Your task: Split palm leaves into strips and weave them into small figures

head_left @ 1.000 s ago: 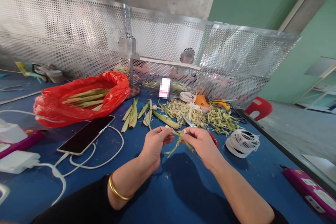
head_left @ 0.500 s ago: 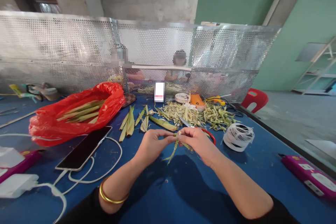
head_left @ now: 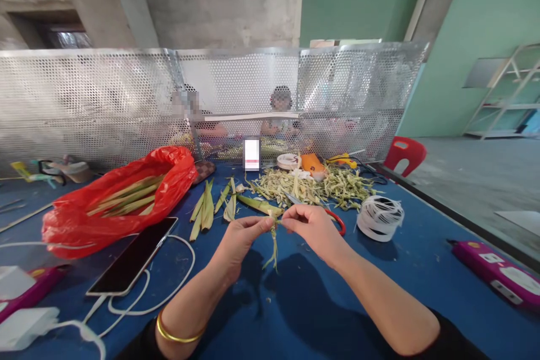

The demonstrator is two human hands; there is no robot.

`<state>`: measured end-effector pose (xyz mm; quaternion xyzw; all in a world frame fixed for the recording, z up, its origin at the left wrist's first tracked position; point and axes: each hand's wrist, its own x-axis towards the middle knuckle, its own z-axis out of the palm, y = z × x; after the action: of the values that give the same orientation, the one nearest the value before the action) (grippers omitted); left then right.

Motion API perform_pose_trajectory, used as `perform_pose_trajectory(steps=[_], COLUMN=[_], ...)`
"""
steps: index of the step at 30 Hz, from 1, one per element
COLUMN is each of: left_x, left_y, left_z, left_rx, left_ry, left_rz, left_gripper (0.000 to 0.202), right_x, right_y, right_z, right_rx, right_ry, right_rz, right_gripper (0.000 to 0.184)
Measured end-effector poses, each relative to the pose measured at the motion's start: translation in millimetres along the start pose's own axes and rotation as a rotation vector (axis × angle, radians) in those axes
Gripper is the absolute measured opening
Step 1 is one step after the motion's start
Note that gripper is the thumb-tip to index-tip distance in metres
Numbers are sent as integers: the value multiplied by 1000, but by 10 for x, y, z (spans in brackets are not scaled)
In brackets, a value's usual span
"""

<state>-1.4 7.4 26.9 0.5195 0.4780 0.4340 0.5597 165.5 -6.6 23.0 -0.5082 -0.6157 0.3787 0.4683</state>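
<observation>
My left hand (head_left: 241, 236) and my right hand (head_left: 313, 226) meet above the blue table (head_left: 304, 304), both pinched on a small bundle of green leaf strips (head_left: 273, 242) that hangs down between them. The fingertips of both hands close on its top end. Just beyond my right hand lie scissors with red handles (head_left: 333, 216), partly hidden by the hand. A pile of cut leaf scraps (head_left: 312, 185) sits farther back. Several long green leaf blades (head_left: 206, 208) lie left of the hands.
A red plastic bag (head_left: 105, 205) holds more leaf stalks at the left. A phone (head_left: 130, 256) on a white cable lies near it. A white cord coil (head_left: 379, 216) and a magenta case (head_left: 498, 273) are at the right. Perforated metal screens (head_left: 126, 95) stand behind, with people beyond them.
The camera tilted up a little. My hands drew closer together, and the leaf bundle now hangs straight down from the pinch instead of lying slantwise between the fingers.
</observation>
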Motion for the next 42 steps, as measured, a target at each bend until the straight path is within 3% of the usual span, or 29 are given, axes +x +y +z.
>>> perform_pose_trajectory(steps=[5, 10, 14, 18, 21, 24, 25, 29, 31, 33, 38, 40, 42], left_x=[-12, 3, 15, 16, 37, 74, 87, 129, 140, 142, 142, 169, 230], left_y=[-13, -86, -126, -108, -96, -106, -115, -156, -169, -169, -135, -128, -122], left_z=[19, 35, 42, 48, 31, -5, -19, -56, -64, -68, -79, -76, -62], left_rx=[49, -65, -204, -163, -181, -254, -276, -367, -411, -442, -451, -455, -470], left_ry=[-8, -130, -204, -153, -73, 10, 32, 67, 61, 61, 115, 140, 150], left_rz=[24, 28, -95, -80, -87, -135, -149, -189, -214, -244, -282, -283, -271], left_gripper=[18, 18, 23, 27, 28, 25, 24, 22, 22, 22, 22, 19, 14], right_x=[-5, 7, 13, 61, 137, 200, 212, 242, 263, 286, 288, 264, 243], right_y=[14, 45, 56, 84, 150, 261, 306, 473, 520, 531, 460, 431, 412], right_z=[13, -1, 3, -58, -207, -367, -404, -447, -454, -486, -610, -608, -567], right_rx=[-5, 216, 123, -28, -269, -936, -1037, -1162, -1168, -1147, -990, -820, -470], right_ry=[-3, -57, -69, -12, 21, 22, 25, -24, -43, -37, -19, -33, -39], right_rz=[5, 188, 114, 94, 91, 133, 158, 193, 189, 195, 189, 156, 129], right_gripper=[12, 15, 13, 23, 27, 16, 15, 43, 60, 64, 35, 39, 45])
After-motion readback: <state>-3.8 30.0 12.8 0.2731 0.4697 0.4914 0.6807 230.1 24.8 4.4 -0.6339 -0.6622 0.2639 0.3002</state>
